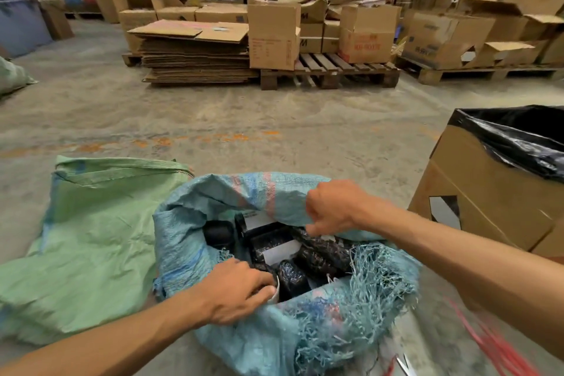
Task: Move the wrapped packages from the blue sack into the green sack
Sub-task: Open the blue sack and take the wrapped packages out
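Observation:
The blue woven sack (308, 327) stands open in front of me, its cut rim frayed. Inside lie several packages wrapped in black plastic (323, 253), some with white labels. My left hand (238, 290) reaches into the near left of the opening and its fingers close around a black package with a white end (276, 291). My right hand (332, 207) pinches the sack's far rim and holds it up. The green sack (91, 238) lies flat and crumpled on the floor to the left, touching the blue sack.
A cardboard box lined with a black bag (494, 180) stands at the right. Red cords (494, 345) lie at the lower right. Pallets with stacked cartons (329, 70) and flattened cardboard (195, 52) fill the far side of the concrete floor.

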`<action>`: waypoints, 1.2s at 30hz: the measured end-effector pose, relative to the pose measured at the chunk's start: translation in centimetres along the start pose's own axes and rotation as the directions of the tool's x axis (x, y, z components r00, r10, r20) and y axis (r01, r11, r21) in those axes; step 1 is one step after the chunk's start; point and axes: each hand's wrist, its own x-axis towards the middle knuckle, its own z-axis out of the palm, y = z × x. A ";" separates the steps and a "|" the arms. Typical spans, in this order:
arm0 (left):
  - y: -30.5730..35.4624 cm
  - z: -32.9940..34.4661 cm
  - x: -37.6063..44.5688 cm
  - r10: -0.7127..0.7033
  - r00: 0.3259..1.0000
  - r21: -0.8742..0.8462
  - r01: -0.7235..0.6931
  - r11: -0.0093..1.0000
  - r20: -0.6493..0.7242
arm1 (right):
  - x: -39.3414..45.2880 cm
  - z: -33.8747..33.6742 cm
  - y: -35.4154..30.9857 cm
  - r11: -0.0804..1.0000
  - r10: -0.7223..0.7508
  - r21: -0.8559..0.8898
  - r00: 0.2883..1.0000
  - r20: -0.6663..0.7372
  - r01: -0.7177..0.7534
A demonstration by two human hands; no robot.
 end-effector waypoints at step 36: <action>-15.0 1.6 11.8 -0.230 0.939 0.306 0.305 0.902 -0.258 | 7.3 14.3 14.1 0.822 0.533 0.295 0.840 -0.098 -0.487</action>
